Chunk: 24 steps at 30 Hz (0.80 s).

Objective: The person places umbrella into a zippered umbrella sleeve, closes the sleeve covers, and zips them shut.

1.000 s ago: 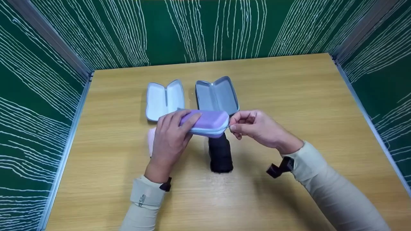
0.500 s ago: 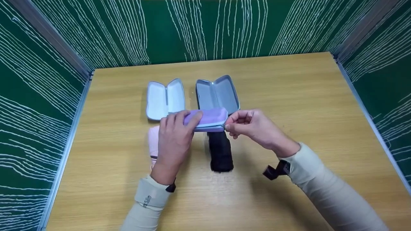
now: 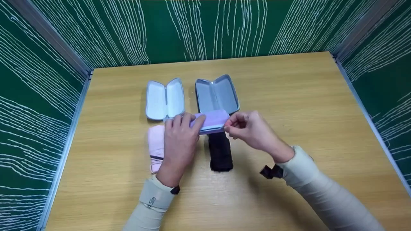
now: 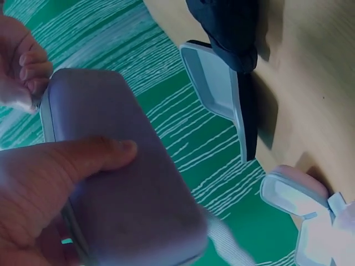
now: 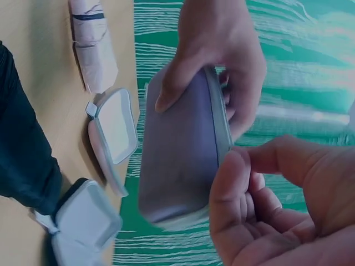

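Note:
A purple hard zip case with a pale blue zip band is held above the table. My left hand grips it from the left, with its thumb lying across the purple shell. At the opposite end, my right hand pinches the zipper pull between thumb and index finger; the fingertips mostly hide the pull. Below the case lies a black folded umbrella. A pink folded umbrella lies beside my left hand, partly covered by it. How far the zip is undone is unclear.
Behind the hands, two similar cases stand unfolded on the wooden table: a white-lined case at left and a grey-lined case to its right. Green panels with white streaks enclose the table at the back and sides.
My left hand has shifted right along with the case, uncovering more of the pink umbrella. The right hand has drifted slightly left, still pinching at the case's end.

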Tool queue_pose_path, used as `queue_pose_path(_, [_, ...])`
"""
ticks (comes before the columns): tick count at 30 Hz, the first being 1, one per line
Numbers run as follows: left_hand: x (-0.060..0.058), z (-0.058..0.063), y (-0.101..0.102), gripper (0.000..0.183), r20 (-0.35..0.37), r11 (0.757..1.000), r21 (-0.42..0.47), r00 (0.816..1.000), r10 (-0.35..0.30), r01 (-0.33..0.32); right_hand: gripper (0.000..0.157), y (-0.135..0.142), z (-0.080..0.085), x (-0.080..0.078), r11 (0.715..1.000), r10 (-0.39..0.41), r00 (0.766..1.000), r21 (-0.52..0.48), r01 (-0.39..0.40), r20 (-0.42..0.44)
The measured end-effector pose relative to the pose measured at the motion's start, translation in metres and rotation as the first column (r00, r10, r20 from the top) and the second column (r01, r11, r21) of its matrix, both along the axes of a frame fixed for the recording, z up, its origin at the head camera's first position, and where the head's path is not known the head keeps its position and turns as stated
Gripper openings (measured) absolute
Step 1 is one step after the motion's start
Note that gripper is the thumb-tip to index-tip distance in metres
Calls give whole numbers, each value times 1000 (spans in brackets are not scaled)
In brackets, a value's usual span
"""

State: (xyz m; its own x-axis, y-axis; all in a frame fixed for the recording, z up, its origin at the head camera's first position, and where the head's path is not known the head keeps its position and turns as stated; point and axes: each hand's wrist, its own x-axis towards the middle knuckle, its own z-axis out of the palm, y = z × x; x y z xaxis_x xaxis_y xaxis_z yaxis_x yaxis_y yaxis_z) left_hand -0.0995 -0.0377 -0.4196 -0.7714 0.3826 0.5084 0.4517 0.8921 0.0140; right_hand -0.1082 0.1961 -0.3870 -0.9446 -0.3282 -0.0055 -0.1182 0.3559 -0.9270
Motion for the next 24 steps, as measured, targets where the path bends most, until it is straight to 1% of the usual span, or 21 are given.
queue_pose_path(2, [-1,1,-3,33,-18,998,61,1000,-21,22,4,6,-4,-6,999,-8,1000,-46,9,27])
queue_pose_path(4, [-3,3,-7,33,-39,992,119,999,-37,41,5,14,-9,-11,995,-25,997,-99,32,73])
queue_pose_path(6, [-4,4,-11,39,-57,983,173,997,-48,57,6,21,-13,-16,985,-36,992,-161,56,119])
queue_pose_path(9, [-5,5,-17,45,-68,969,228,994,-80,93,10,28,-16,-22,970,-28,984,-235,69,175])
queue_pose_path(13, [-6,3,-22,43,-41,945,282,986,-163,168,10,34,-19,-27,959,-13,975,-272,75,220])
queue_pose_path(17, [-6,0,-26,48,-10,904,354,967,-253,240,6,40,-19,-31,948,-30,964,-299,112,264])
queue_pose_path(20, [-5,-1,-26,51,-28,875,390,954,-298,285,6,44,-20,-33,933,-27,949,-332,137,314])
queue_pose_path(21, [-5,-1,-26,51,-41,871,392,951,-306,297,7,45,-21,-34,927,-22,943,-346,143,331])
queue_pose_path(24, [-5,0,-24,49,-88,867,376,944,-317,326,7,46,-22,-33,904,-6,928,-395,164,372])
